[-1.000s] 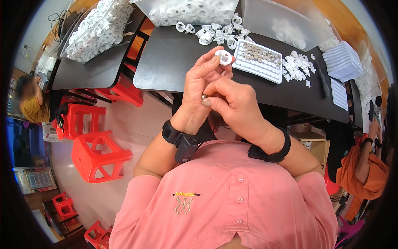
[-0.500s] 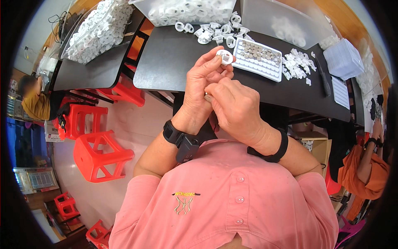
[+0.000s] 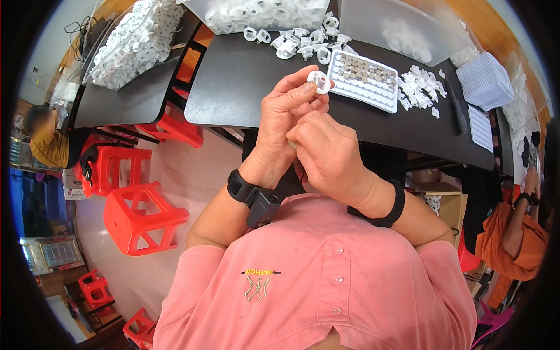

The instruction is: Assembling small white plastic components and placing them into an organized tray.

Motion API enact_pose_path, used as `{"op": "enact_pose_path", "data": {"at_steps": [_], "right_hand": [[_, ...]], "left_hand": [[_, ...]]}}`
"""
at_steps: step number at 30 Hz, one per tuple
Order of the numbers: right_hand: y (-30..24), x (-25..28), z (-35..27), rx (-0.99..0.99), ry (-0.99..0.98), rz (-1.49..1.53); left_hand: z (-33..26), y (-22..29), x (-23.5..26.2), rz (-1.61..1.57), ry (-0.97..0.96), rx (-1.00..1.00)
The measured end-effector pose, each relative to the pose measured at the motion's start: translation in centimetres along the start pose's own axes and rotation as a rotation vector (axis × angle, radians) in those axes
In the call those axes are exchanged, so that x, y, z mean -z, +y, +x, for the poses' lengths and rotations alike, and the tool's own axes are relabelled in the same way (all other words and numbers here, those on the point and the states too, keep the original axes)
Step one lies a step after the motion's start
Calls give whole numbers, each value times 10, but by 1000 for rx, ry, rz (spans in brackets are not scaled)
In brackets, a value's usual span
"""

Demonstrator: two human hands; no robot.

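Between thumb and fingers, my left hand (image 3: 281, 119) grips a white round plastic part (image 3: 318, 82) with a small opening in its middle. My right hand (image 3: 329, 143) is closed against the left palm; its fingertips pinch something small, mostly hidden. Just beyond the hands lies a white ribbed tray (image 3: 373, 99) with small round metal discs (image 3: 364, 72) in its far rows. Small flat white plastic pieces (image 3: 421, 87) are heaped right of the tray. More of the round white parts (image 3: 303, 42) lie loose behind my left hand on the dark table (image 3: 233, 81).
Clear bins (image 3: 396, 29) of white parts stand along the back, and a full bag (image 3: 137, 46) sits on the left table. At right are a dark-handled tool (image 3: 457, 111) and stacked trays (image 3: 485, 81). Red stools (image 3: 143, 219) stand left; other people sit at both sides.
The right fingers have shifted slightly against the left palm. The round white part has turned a little and moved slightly down and right; its opening looks clearer now.
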State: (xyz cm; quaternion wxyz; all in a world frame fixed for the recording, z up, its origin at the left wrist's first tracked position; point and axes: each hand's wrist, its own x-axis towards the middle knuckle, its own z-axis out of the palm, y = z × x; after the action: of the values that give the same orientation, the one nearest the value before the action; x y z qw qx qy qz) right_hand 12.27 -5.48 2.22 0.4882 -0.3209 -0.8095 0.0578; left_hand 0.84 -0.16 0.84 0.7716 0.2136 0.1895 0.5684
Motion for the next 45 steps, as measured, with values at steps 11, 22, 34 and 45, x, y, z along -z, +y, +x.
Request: {"op": "enact_pose_path", "data": {"at_steps": [11, 22, 34, 45], "right_hand": [[1, 2, -2, -8, -14, 45], [0, 2, -5, -132, 13, 127], [5, 18, 1, -137, 120, 146], [38, 19, 9, -165, 306, 118]], "left_hand": [[1, -1, 2, 9, -22, 7], [2, -1, -2, 12, -8, 13], [0, 0, -6, 23, 54, 5], [0, 2, 3, 136, -143, -18]]}}
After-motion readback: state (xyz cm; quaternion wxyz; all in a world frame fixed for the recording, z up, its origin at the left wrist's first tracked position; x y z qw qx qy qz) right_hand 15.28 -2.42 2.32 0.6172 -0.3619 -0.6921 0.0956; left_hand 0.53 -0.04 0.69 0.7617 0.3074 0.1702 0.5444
